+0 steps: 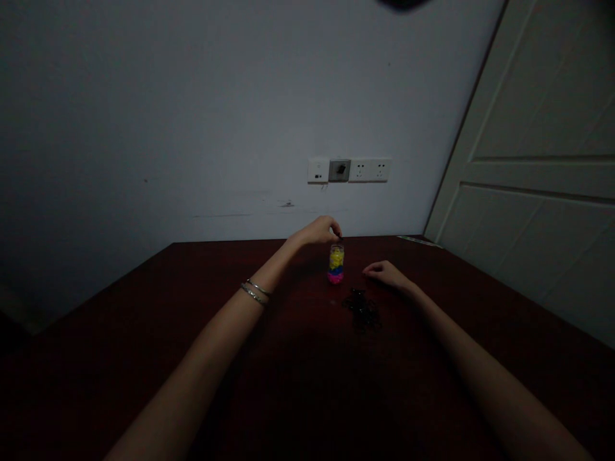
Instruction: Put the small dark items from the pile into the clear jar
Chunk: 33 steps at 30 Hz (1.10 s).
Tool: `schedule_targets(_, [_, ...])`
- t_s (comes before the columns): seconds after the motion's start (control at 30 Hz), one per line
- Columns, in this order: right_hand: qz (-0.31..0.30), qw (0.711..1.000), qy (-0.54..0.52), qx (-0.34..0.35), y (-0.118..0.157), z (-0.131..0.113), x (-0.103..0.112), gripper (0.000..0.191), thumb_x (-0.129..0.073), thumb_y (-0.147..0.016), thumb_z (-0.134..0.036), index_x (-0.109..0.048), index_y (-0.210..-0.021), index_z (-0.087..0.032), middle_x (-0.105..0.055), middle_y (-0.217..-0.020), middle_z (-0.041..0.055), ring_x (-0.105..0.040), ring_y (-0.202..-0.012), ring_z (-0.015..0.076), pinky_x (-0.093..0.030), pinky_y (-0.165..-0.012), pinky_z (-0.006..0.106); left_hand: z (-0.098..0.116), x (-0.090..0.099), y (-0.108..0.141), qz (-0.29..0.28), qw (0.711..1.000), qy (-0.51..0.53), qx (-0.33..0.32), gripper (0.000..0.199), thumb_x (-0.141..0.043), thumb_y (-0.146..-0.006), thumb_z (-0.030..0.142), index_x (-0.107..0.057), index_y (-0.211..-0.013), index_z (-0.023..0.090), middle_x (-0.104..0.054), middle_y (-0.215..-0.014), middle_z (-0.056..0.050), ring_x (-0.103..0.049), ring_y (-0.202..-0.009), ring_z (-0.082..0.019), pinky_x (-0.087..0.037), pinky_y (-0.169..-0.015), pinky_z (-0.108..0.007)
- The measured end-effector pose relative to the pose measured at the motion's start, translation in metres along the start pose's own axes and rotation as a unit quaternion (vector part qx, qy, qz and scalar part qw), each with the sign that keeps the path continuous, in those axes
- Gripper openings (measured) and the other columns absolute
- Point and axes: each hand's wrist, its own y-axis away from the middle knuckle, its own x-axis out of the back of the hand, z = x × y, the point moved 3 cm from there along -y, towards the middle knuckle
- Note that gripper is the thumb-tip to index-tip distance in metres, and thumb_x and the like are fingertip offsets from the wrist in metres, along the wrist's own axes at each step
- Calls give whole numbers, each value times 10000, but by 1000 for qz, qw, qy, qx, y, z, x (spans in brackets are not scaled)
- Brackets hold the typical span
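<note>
A clear jar stands upright on the dark red table, with pink, blue and yellow pieces layered inside. Over its mouth is my left hand, fingers pinched on a small dark piece. To the right of the jar my right hand rests on the table, its fingers curled together; whether they hold anything is too small to tell. A loose pile of small black pieces lies in front of the jar, just below my right hand.
The dark red table runs back to a pale wall holding sockets and switch plates. A white panelled door stands at the right. A thin pale strip lies along the table's back right edge.
</note>
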Motion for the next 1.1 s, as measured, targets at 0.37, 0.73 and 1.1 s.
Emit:
schedule_targets(0.37, [0,1000,18,15,-1,2,0,264,-556,-676,-289,-706,-818,-125,-705,-845,69,-626,-808,215,-459,-761,292,-16,-14,-4,-42,999,-1,7,206,-599,-667,143,-697,-843,97,-678,-813,-68,-559,-725,-120,-406,-702,-223])
schedule_targets(0.73, [0,1000,14,15,-1,3,-1,270,-553,-678,-294,-705,-828,-130,-703,-867,67,-625,-826,217,-460,-775,296,-20,-16,-8,-87,994,61,-5,227,-611,-634,163,-718,-826,109,-680,-780,-84,-560,-703,-140,-396,-699,-255])
schedule_targets(1.1, [-114,993,-5,-1,9,-22,4,423,-609,-656,-420,-670,-959,-131,-683,-906,76,-596,-812,195,-454,-724,291,-31,-20,9,86,986,144,23,307,-635,-674,313,-688,-890,101,-657,-793,-76,-513,-638,-110,-385,-596,-240])
